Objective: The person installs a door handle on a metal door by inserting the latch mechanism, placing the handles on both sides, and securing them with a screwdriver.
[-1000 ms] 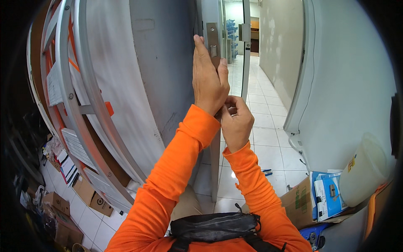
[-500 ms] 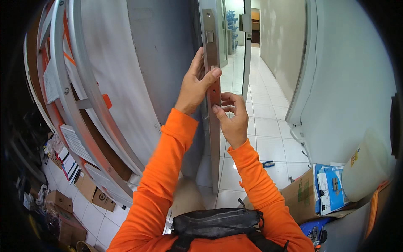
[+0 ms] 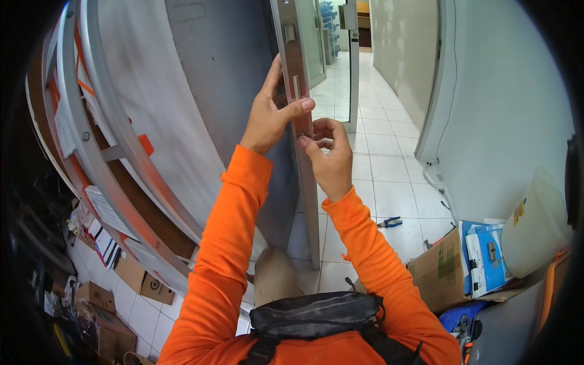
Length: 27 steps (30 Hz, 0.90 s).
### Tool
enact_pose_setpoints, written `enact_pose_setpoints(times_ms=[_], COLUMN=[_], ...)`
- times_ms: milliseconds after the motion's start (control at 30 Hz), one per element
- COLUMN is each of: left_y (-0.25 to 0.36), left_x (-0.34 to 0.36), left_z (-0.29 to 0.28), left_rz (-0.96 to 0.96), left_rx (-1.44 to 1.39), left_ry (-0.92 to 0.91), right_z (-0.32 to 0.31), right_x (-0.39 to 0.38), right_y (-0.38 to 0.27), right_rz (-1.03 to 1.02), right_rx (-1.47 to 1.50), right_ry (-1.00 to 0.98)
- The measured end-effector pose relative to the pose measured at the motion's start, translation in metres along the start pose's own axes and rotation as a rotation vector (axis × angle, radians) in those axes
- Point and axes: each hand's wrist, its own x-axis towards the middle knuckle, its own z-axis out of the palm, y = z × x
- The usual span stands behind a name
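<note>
A metal-edged door (image 3: 309,201) stands upright before me, with a long lock faceplate (image 3: 295,58) set in its narrow edge. My left hand (image 3: 269,118) clasps this edge, thumb across the faceplate and fingers along the door's left side. Just below, my right hand (image 3: 330,155) is closed in a pinch, its thumb tip at the plate's lower screw hole. A tiny dark spot shows at that thumb tip; whether it is a screw or the bare hole I cannot make out. The other right fingers curl past the door's right side.
A ladder (image 3: 97,140) leans at the left, above cardboard boxes (image 3: 135,274). Blue-handled pliers (image 3: 390,222) lie on the tiled floor. At right, a lock cylinder (image 3: 492,250) rests on blue folders (image 3: 483,234), beside a cardboard box (image 3: 438,267) and a whitish bin (image 3: 535,225).
My right thumb has risen from below the lower screw hole to the hole itself. My left hand still holds the door edge. The whole view has shifted slightly.
</note>
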Motion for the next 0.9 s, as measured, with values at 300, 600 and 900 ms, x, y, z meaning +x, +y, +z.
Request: enact_pose_setpoints(times_ms=[300,600,900], left_y=[0.001,0.001,-0.023], left_x=[-0.003,-0.005,-0.006], left_z=[0.001,0.029,0.075], left_rz=[-0.044,0.042,0.219], left_rx=[-0.146,-0.097,0.22], left_ry=[-0.011,0.057,0.411], right_z=[-0.011,-0.022,-0.038], right_x=[-0.003,-0.006,-0.045], right_y=[0.005,-0.002,0.03], right_rz=[-0.071,-0.076,-0.297], right_rx=[-0.044,-0.2,-0.27], right_ry=[-0.002,0.081,0.067])
